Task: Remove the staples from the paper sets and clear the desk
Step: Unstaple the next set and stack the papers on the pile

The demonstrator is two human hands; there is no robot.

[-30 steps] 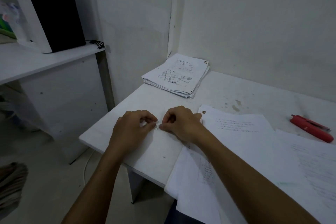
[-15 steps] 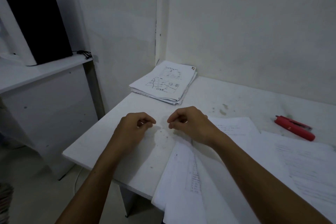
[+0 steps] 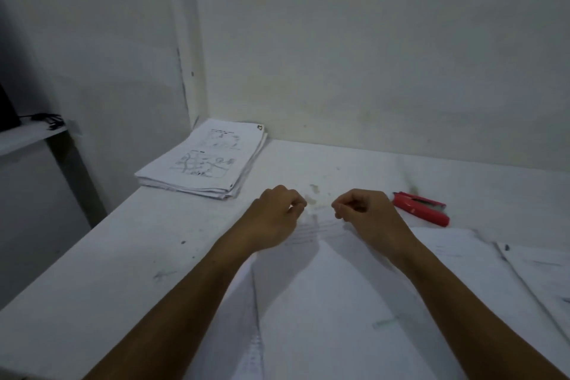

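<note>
A loose set of white printed papers point(image 3: 324, 287) lies spread on the white desk point(image 3: 123, 256) in front of me. Both hands hover over its far edge, a small gap between them. My left hand point(image 3: 274, 216) has its fingers curled, thumb against forefinger. My right hand point(image 3: 367, 213) is curled the same way, fingertips pinched just above the paper's top edge. Anything between the fingertips is too small to make out. A red stapler-like tool point(image 3: 422, 210) lies on the desk just right of my right hand.
A neat stack of printed papers point(image 3: 206, 160) sits in the desk's back left corner against the wall. More loose sheets point(image 3: 539, 274) lie at the right. A white shelf point(image 3: 27, 136) with a black cable stands beyond the desk's left edge.
My hands, which met fingertip to fingertip near the desk's left front, have parted and moved right, over the papers. The view has swung right, so the shelf has nearly left the frame.
</note>
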